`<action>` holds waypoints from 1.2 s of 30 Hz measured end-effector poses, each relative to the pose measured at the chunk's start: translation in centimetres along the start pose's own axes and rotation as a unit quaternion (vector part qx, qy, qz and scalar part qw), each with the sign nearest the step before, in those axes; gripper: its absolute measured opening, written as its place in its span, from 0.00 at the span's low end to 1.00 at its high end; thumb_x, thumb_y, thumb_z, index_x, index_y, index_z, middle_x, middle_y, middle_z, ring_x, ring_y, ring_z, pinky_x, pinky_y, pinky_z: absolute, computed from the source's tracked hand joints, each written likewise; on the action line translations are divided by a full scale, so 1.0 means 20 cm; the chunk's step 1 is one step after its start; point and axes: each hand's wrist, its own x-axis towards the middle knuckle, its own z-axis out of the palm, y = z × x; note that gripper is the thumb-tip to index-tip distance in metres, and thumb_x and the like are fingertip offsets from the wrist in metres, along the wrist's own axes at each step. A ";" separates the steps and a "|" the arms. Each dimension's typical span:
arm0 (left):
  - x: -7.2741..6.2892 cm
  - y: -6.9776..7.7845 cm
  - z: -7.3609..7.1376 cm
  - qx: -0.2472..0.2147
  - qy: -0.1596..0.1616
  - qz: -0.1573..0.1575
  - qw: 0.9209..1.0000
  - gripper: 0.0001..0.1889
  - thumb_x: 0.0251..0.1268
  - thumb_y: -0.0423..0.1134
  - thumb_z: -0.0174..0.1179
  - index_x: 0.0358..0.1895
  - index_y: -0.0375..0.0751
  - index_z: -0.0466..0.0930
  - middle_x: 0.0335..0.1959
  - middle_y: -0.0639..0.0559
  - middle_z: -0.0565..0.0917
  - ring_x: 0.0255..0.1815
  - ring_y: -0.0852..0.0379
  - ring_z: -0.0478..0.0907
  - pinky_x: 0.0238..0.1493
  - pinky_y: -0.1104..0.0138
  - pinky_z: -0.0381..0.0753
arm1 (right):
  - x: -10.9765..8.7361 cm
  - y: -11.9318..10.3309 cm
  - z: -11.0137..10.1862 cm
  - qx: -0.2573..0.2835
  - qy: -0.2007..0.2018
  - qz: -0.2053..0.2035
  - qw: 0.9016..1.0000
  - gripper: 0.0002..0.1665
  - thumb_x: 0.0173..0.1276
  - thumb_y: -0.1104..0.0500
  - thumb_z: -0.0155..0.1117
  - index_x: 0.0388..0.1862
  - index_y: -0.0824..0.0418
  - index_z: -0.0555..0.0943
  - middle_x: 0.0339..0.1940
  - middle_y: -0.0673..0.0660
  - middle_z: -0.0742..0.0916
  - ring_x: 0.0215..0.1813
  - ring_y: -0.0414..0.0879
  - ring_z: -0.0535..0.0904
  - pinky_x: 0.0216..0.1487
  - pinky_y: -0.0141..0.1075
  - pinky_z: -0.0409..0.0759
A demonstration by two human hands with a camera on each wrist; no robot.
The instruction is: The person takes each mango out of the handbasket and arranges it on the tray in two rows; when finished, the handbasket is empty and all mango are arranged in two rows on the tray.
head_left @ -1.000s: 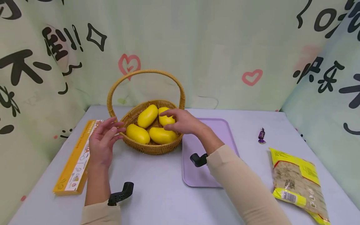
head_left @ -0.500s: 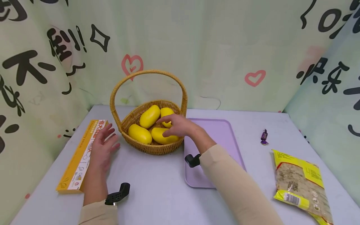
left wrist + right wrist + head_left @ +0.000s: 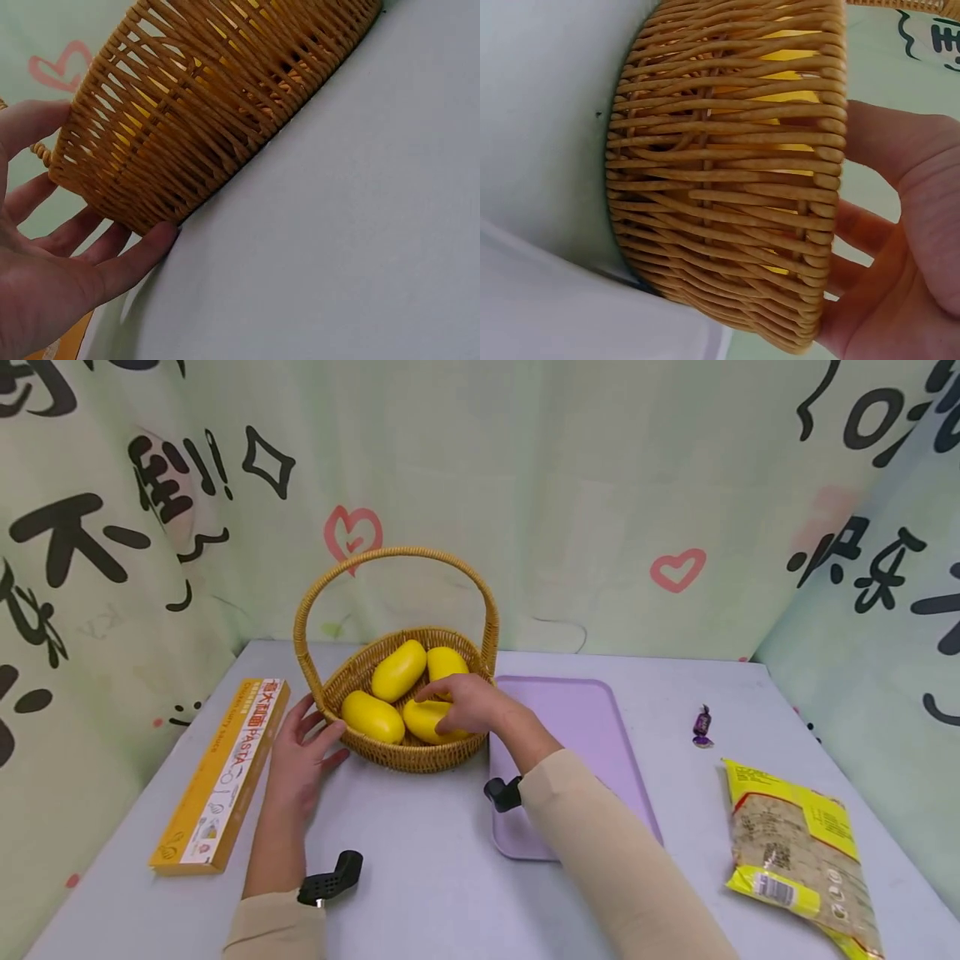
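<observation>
A wicker basket [image 3: 416, 760] with a tall arched handle holds several yellow mangoes. My right hand [image 3: 480, 703] reaches over the basket's right rim, thumb and fingers spread about the front right mango [image 3: 422, 718]; the fingertips are partly hidden. Beside it lie the front left mango [image 3: 373, 717] and, further back, two more. At the basket's left end my left hand [image 3: 303, 756] lies against the wickerwork. In the left wrist view its thumb is at the rim and the little finger low on the side, near the table.
A lilac tray [image 3: 558, 693] lies right of the basket, under my right forearm. An orange pasta box [image 3: 225, 777] lies at left. On the right are a purple wrapped candy [image 3: 702, 727] and a yellow-and-brown bag [image 3: 798, 847]. A printed curtain [image 3: 585, 510] stands behind the table.
My left hand draws back from the basket's left side, then returns to touch it lower down. My right hand moves lower and left, down to the front right mango.
</observation>
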 end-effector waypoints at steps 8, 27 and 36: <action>0.01 0.00 0.04 -0.022 0.025 -0.009 0.999 0.41 0.73 0.41 0.65 0.82 0.68 0.54 0.82 0.51 0.62 0.74 0.51 0.68 0.69 0.54 0.79 | 0.01 0.02 0.01 -0.029 -0.006 -0.004 1.000 0.34 0.68 0.66 0.69 0.71 0.45 0.80 0.74 0.53 0.78 0.65 0.51 0.72 0.69 0.45 0.75; 0.01 -0.02 0.03 -0.046 0.024 -0.011 0.999 0.40 0.73 0.39 0.64 0.82 0.69 0.55 0.82 0.52 0.62 0.74 0.50 0.68 0.72 0.50 0.76 | -0.06 0.01 -0.09 0.022 0.025 -0.045 0.998 0.33 0.65 0.62 0.74 0.69 0.43 0.81 0.73 0.52 0.78 0.63 0.53 0.75 0.60 0.44 0.80; 0.01 -0.01 0.02 -0.044 0.029 -0.011 0.999 0.40 0.73 0.39 0.64 0.82 0.69 0.56 0.81 0.52 0.63 0.74 0.51 0.68 0.72 0.50 0.76 | -0.12 -0.01 -0.14 0.040 0.037 -0.069 0.996 0.32 0.65 0.62 0.73 0.68 0.43 0.81 0.73 0.49 0.79 0.67 0.55 0.74 0.65 0.47 0.79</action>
